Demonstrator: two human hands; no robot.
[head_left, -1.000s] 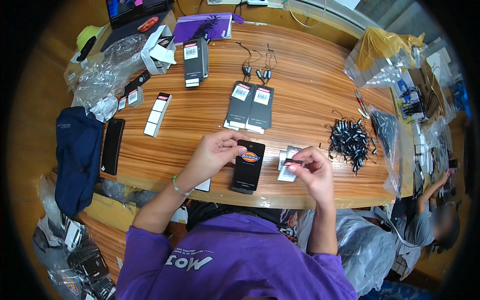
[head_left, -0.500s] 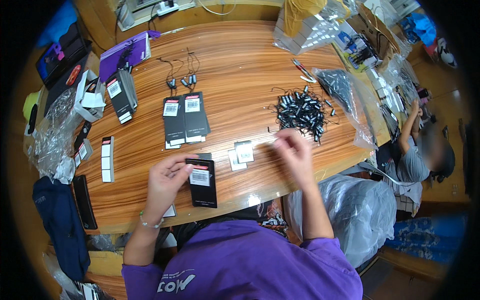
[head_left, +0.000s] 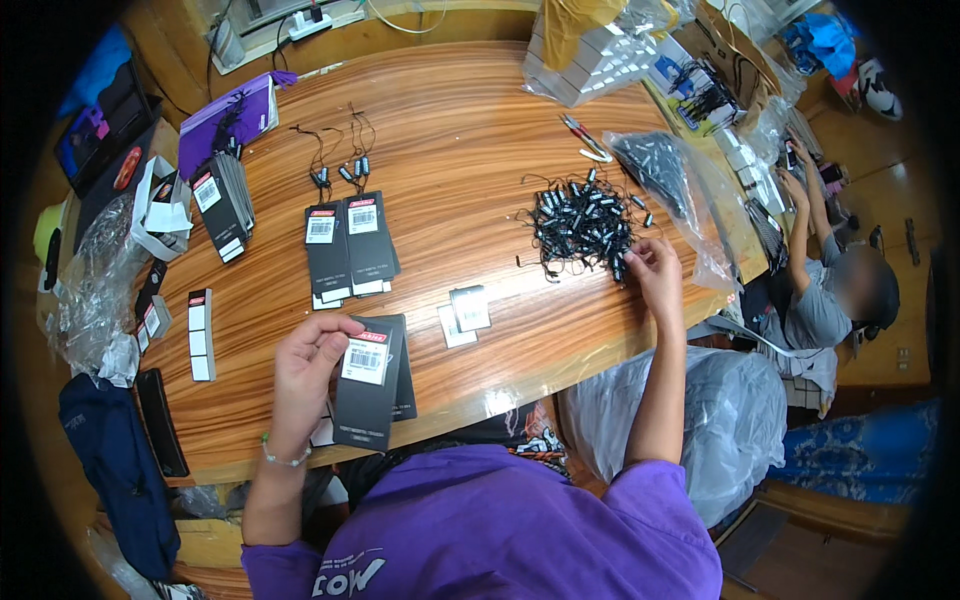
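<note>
My left hand (head_left: 308, 375) pinches a black hang tag (head_left: 360, 412) by its top edge, over the near edge of the table. The tag bears a white barcode sticker and a red strip; another dark tag (head_left: 402, 385) shows behind it. My right hand (head_left: 660, 283) has thumb and forefinger closed on a black hang tag string at the near right side of a pile of such strings (head_left: 580, 225). Two small stickered cards (head_left: 470, 310) lie between my hands. Beyond my left hand are two stacks of stickered black tags (head_left: 372, 240), with a few strings (head_left: 355, 170) behind them.
At the left are another tag stack (head_left: 225, 215), a purple folder (head_left: 205, 140), a label strip (head_left: 201, 340) and a black phone-like case (head_left: 162, 425). A plastic bag of strings (head_left: 655, 170) and pliers (head_left: 577, 130) lie right. A co-worker (head_left: 835, 280) sits far right.
My right hand has moved right, from the near left of the pile to its near right side. My left hand has shifted left and nearer with the tag, uncovering another tag behind.
</note>
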